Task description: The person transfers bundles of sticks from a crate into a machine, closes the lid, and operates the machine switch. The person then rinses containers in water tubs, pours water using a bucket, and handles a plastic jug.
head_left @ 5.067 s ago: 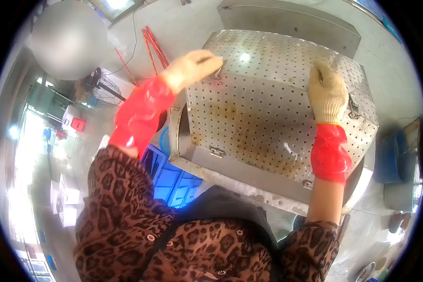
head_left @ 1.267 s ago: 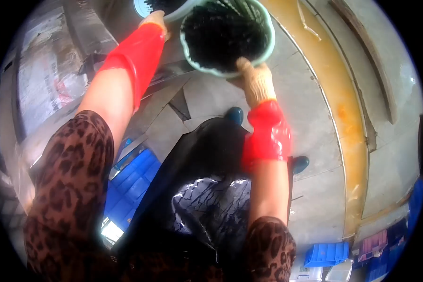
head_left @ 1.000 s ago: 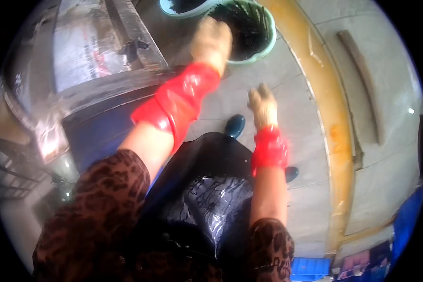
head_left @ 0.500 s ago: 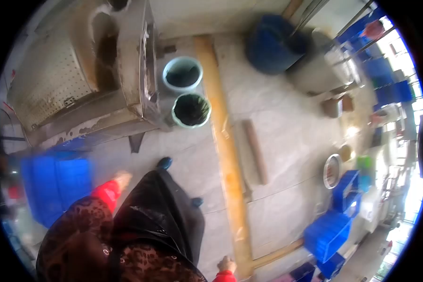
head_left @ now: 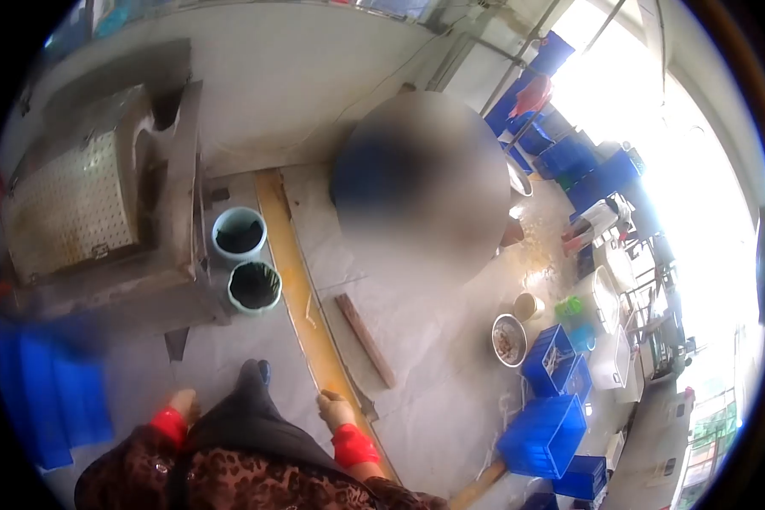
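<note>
Head view shows our left hand [head_left: 181,405] and right hand [head_left: 336,409] near our apron [head_left: 255,429], two buckets [head_left: 255,306] ahead. Grip width we cannot tell.

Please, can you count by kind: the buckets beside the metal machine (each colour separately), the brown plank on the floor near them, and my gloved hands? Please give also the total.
Light blue bucket: 1
Pale green bucket: 1
Brown plank: 1
Gloved hands: 2 (left hand, right hand)
Total: 5
</note>
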Tool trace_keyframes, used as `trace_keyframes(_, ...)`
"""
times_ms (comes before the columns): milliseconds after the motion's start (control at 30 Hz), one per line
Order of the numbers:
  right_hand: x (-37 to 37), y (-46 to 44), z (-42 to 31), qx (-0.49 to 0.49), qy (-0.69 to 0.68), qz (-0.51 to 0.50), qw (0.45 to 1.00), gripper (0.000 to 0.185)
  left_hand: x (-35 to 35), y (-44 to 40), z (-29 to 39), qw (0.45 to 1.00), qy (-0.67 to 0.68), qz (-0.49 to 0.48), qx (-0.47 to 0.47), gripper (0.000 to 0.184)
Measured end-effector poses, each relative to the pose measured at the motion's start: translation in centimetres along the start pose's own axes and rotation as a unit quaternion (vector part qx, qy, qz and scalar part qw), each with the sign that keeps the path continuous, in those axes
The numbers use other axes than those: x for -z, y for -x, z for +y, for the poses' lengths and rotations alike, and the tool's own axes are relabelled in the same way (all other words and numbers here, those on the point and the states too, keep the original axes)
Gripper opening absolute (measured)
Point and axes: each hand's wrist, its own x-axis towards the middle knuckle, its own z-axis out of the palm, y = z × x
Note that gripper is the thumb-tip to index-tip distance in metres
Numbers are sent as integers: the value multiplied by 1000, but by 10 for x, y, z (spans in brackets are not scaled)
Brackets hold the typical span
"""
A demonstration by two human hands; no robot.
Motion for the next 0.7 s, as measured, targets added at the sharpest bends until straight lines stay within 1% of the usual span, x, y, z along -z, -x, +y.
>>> trace_keyframes(33,-4,-17,-4,19,67,-44,997,40,-3,-2,35,999,-34,-5,-25,19)
trace_keyframes(67,-12,-37,2,30,59,-97,993,42,2,-14,46,997,-66,-12,-48,18)
trace_keyframes(100,-9,-43,-12,73,125,-120,982,42,3,-23,60,993,-93,-19,-66,18)
trace_keyframes(133,-6,-44,-34,118,195,-145,963,41,4,-35,55,990,-115,-22,-82,17)
trace_keyframes(167,0,-37,-57,106,240,-161,952,41,14,-46,97,986,-133,-22,-97,17)
trace_keyframes(200,6,-37,-79,93,285,-175,938,42,4,-57,85,982,-151,-22,-112,16)
trace_keyframes(233,8,-54,-66,92,244,-174,950,42,4,-70,96,977,-169,-23,-128,16)
trace_keyframes(267,15,-62,-75,68,278,-174,942,40,11,-85,122,971,-189,-27,-145,15)
trace_keyframes(300,24,-65,-88,45,282,-174,943,37,21,-97,148,963,-214,-32,-162,15)
trace_keyframes(333,34,-74,-84,31,331,-143,932,33,20,-101,168,953,-240,-37,-180,15)
trace_keyframes(367,47,-74,-90,32,338,-144,929,33,27,-104,203,943,-266,-43,-197,14)
trace_keyframes(400,64,-72,-102,61,511,-166,842,25,32,-110,236,931,-291,-51,-214,14)
trace_keyframes(433,78,-74,-108,87,664,-180,720,17,38,-118,261,919,-314,-58,-232,14)
trace_keyframes(467,88,-93,-107,88,672,-179,713,17,51,-127,305,905,-338,-63,-250,14)
trace_keyframes(533,100,-124,-100,108,654,-173,729,19,71,-140,377,876,-388,-72,-279,13)
trace_keyframes(567,105,-138,-91,115,642,-174,738,20,89,-143,429,858,-414,-81,-291,13)
trace_keyframes(600,110,-151,-79,120,630,-176,747,21,102,-147,467,840,-441,-92,-304,13)
trace_keyframes(633,114,-169,-65,125,617,-176,757,22,104,-154,473,819,-466,-102,-318,13)
trace_keyframes(667,118,-186,-49,131,604,-175,766,23,104,-163,478,821,-463,-105,-316,13)
trace_keyframes(700,124,-205,-35,137,592,-173,775,24,107,-174,487,841,-429,-126,-306,13)
